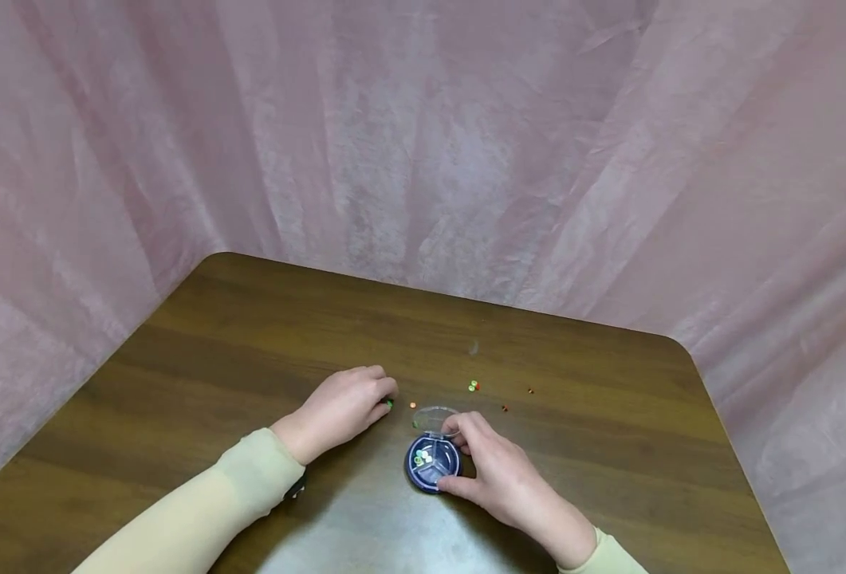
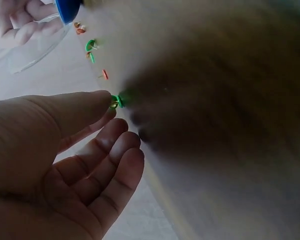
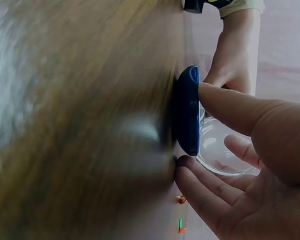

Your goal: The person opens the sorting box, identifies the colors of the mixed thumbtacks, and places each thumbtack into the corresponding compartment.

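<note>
A round blue case (image 1: pixel 433 464) with three compartments stands on the table, its clear lid (image 1: pixel 435 419) tipped up at the far side. White and green thumbtacks (image 1: pixel 421 458) lie in its left compartment. My right hand (image 1: pixel 497 470) holds the case, thumb on the near rim and fingers around the right side by the lid. To the left, my left hand (image 1: pixel 344 405) is low over the table, pinching a green thumbtack (image 2: pixel 116 102) between thumb and index fingertips. Its other fingers are loosely bent.
Between left hand and lid lies an orange thumbtack (image 1: pixel 413 406). Beyond the case sits a small group of green and red thumbtacks (image 1: pixel 473 386). Two darker reddish ones, one a thumbtack (image 1: pixel 505 408), lie farther right. Pink curtains (image 1: pixel 423 143) hang behind the wooden table (image 1: pixel 286 311).
</note>
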`<state>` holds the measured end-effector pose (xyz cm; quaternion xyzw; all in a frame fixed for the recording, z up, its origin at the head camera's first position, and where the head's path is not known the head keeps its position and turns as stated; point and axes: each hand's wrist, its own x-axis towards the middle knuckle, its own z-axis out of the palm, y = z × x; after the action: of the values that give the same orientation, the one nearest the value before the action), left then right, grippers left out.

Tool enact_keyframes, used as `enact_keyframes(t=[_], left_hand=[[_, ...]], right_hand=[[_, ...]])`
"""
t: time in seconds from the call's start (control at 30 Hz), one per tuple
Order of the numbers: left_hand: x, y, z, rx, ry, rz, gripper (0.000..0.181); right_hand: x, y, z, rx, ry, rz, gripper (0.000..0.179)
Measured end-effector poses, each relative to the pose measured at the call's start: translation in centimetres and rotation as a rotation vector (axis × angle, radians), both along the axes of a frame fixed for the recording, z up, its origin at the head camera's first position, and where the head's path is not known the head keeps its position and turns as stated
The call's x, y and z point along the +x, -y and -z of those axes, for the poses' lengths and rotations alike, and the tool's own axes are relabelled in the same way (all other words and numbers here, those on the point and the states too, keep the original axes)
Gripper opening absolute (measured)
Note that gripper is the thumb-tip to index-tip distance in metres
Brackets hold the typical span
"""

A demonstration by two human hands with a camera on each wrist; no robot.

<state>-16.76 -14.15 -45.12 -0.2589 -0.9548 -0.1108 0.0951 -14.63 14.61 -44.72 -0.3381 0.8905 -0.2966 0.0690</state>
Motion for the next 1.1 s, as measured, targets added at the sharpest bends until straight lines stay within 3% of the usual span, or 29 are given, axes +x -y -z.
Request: enact_keyframes(t=[0.23,0.67,0.87,1.1], left_hand=[[-1.0,-0.5,-0.5,-0.039,-0.004,0.035,0.015],[-3.0,-0.9,-1.1,-0.047,0.093,0.055,0.013],[-3.1,-0.5,-1.2,-0.028,0.134,0.047,0.005],[-2.7,-0.8,-0.9,-0.048,0.123,0.128,0.011]], right_hand=[[0.2,0.3,-0.2,-0.01,-0.007,0.033,0.058],[-0.4,0.0,-0.3,-0.022,-0.019,0.056,0.057],[-0.2,0.0,0.3,-0.043,-0.015,0.062,0.057],[0.7,-0.4,0.4,-0.029,-0.031,0.074,0.057]])
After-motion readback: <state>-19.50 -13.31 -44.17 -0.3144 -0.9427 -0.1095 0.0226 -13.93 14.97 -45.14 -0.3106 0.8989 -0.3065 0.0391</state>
